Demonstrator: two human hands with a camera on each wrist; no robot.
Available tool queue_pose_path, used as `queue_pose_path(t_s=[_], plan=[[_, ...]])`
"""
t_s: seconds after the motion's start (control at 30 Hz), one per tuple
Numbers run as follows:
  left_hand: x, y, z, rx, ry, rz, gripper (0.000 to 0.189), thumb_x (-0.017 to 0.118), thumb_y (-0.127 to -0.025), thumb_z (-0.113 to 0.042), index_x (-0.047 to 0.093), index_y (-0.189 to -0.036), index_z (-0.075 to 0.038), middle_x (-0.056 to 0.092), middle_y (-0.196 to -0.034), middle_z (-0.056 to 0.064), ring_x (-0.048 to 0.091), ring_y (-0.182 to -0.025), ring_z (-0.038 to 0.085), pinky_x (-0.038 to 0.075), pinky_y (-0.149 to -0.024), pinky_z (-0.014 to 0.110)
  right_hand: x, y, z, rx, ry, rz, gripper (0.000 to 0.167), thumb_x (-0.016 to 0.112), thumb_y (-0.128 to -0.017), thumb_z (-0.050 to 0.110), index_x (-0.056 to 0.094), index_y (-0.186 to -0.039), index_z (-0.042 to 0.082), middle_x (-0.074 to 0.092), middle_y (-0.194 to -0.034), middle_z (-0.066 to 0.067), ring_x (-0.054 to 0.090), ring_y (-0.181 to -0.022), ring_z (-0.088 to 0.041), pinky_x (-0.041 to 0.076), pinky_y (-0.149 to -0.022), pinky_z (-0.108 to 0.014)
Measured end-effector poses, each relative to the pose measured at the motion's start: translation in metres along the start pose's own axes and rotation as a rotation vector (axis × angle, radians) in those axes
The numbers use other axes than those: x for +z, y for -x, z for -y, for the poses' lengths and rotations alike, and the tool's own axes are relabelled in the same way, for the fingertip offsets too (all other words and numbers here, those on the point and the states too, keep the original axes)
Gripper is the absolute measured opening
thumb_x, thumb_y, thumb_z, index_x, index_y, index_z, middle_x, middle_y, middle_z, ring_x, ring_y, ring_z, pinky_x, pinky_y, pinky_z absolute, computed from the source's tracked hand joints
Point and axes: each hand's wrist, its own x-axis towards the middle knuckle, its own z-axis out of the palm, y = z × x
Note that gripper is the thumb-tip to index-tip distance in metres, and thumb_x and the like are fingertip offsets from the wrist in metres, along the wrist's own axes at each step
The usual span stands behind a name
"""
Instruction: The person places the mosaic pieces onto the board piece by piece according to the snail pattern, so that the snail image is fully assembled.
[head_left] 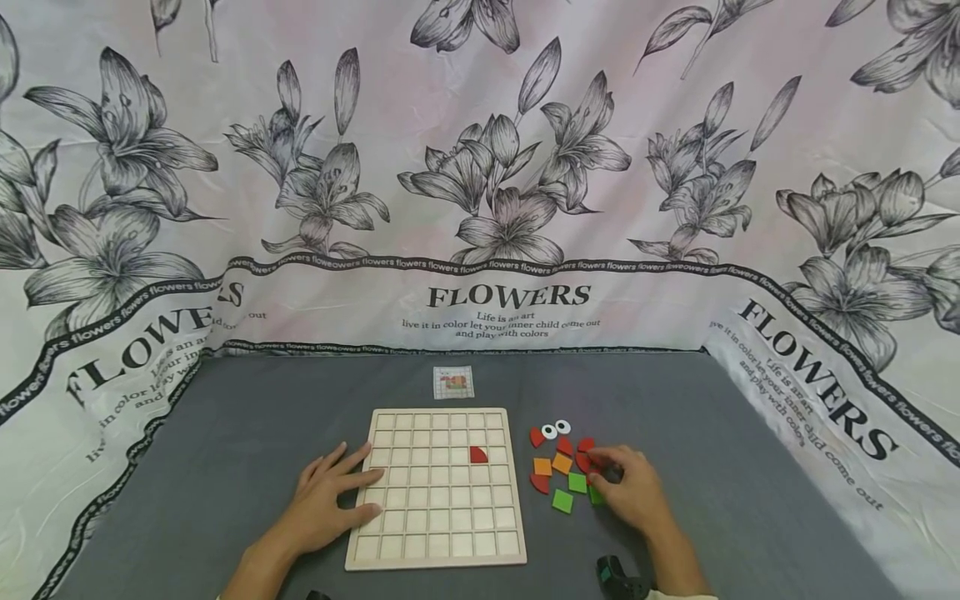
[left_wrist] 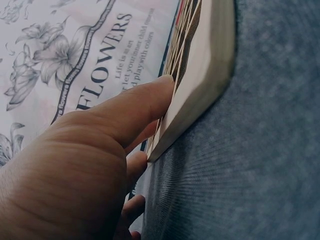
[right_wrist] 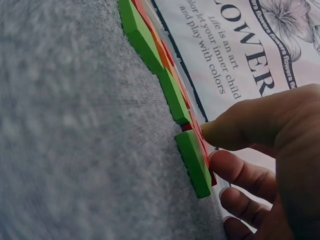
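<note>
My left hand [head_left: 327, 498] rests at the left side of a wooden grid board [head_left: 361, 560], fingers spread over its edge. The left wrist view has the thumb against the board's rim [left_wrist: 200, 95]. One red quarter-circle piece [head_left: 478, 455] sits in a cell at upper right. To the right of the board, my right hand [head_left: 633, 492] bends over loose pieces, thumb and index fingertips around a small red piece [head_left: 592, 479]. In the right wrist view, that thumb and index lie close together at the red edge, behind a green square [right_wrist: 194, 165].
Loose orange squares [head_left: 542, 467], green squares [head_left: 562, 501], red rounded pieces [head_left: 540, 483] and white eye discs [head_left: 562, 427] lie right of the board. A picture card [head_left: 453, 382] lies behind it. A black device [head_left: 618, 578] is near my right wrist. Flower-printed cloth [head_left: 510, 308] surrounds the grey table.
</note>
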Motion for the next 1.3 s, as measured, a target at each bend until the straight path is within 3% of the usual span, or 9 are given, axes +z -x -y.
queue_pose_path(t_s=[0.37,0.63,0.87,1.1,1.2,1.3], plan=[[-0.0017,0.0002,0.0008,0.0,-0.009,-0.01,0.054,0.07,-0.085,-0.049,0.066,-0.129,-0.018,0.036,-0.152,0.008,0.017,-0.14,0.044,0.003,-0.107,0.064,0.0017,-0.0035,0.0045,0.007,0.029,0.046,0.024,0.078,-0.077,0.008,0.075,-0.101,0.011,0.061,-0.09,0.0,0.052,-0.086,-0.02,0.045,-0.074,-0.043],[-0.0006,0.0,0.0011,0.007,-0.022,-0.012,0.054,0.069,-0.085,-0.05,0.066,-0.128,-0.017,0.036,-0.151,0.008,0.018,-0.139,0.045,0.004,-0.107,0.064,0.0009,-0.0018,0.0039,0.015,0.052,-0.005,0.019,0.077,-0.081,0.012,0.074,-0.099,0.004,0.064,-0.092,-0.007,0.053,-0.089,-0.029,0.04,-0.078,-0.05],[-0.0012,0.0004,-0.0017,0.007,-0.009,-0.014,0.054,0.07,-0.085,-0.048,0.066,-0.128,-0.016,0.037,-0.151,0.01,0.017,-0.139,0.045,0.003,-0.106,0.064,-0.0011,-0.0014,0.0037,0.031,0.081,-0.012,0.021,0.079,-0.079,0.016,0.073,-0.096,0.005,0.063,-0.09,-0.006,0.055,-0.088,-0.028,0.04,-0.081,-0.051],[-0.0006,0.0008,-0.0022,0.015,-0.008,-0.016,0.053,0.07,-0.085,-0.047,0.067,-0.127,-0.015,0.037,-0.151,0.011,0.018,-0.139,0.046,0.003,-0.106,0.064,0.0001,0.0,0.0028,0.032,0.078,-0.024,0.026,0.073,-0.076,0.003,0.074,-0.102,0.007,0.064,-0.098,-0.008,0.054,-0.092,-0.029,0.044,-0.079,-0.051],[-0.0004,0.0009,-0.0023,0.016,-0.012,-0.016,0.053,0.07,-0.085,-0.048,0.067,-0.127,-0.015,0.037,-0.151,0.01,0.018,-0.139,0.045,0.004,-0.106,0.064,0.0001,0.0003,0.0031,0.058,0.077,-0.022,0.03,0.071,-0.076,0.002,0.073,-0.105,0.006,0.063,-0.101,-0.01,0.054,-0.096,-0.031,0.043,-0.082,-0.052],[-0.0004,0.0008,-0.0025,0.018,-0.015,-0.019,0.054,0.07,-0.085,-0.049,0.067,-0.127,-0.015,0.037,-0.151,0.01,0.018,-0.139,0.046,0.004,-0.106,0.064,-0.0019,0.0004,0.0035,0.1,0.105,-0.008,0.027,0.075,-0.077,0.01,0.071,-0.104,0.004,0.062,-0.097,-0.011,0.055,-0.095,-0.033,0.04,-0.085,-0.056]])
